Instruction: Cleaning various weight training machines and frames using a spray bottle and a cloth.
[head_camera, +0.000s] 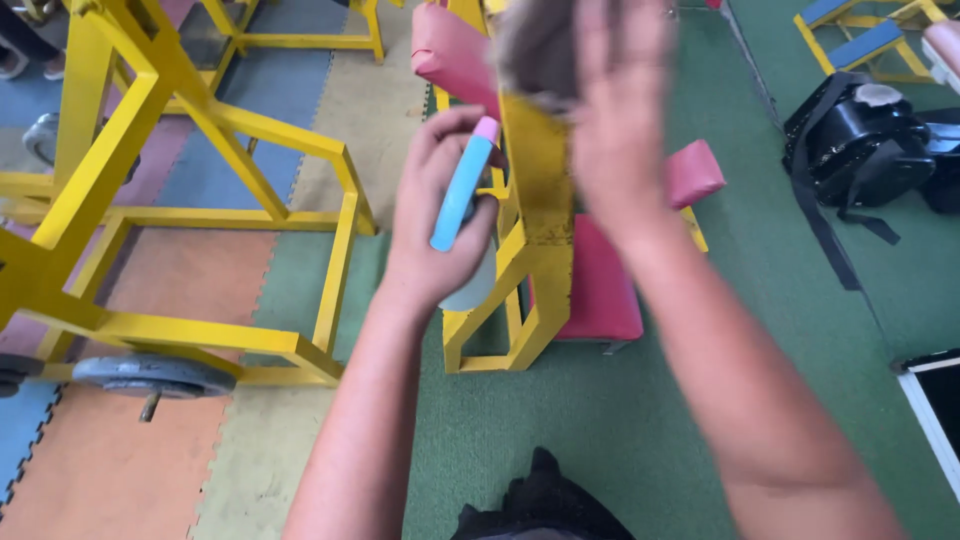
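My left hand (432, 215) grips a slim blue spray bottle with a pink cap (462, 185), held upright in front of a yellow metal gym machine (535, 215). Raised higher, my right hand (615, 110) is blurred and presses a grey cloth (535, 45) against the top of the machine's yellow upright. The machine carries pink pads (600, 285), one at seat level and one (450, 50) above.
A second yellow frame (200, 130) with a grey weight plate (150, 375) stands on coloured foam mats at left. A black bag (860, 140) with straps lies on the green floor at right. Dark clothing (545, 505) shows at the bottom edge.
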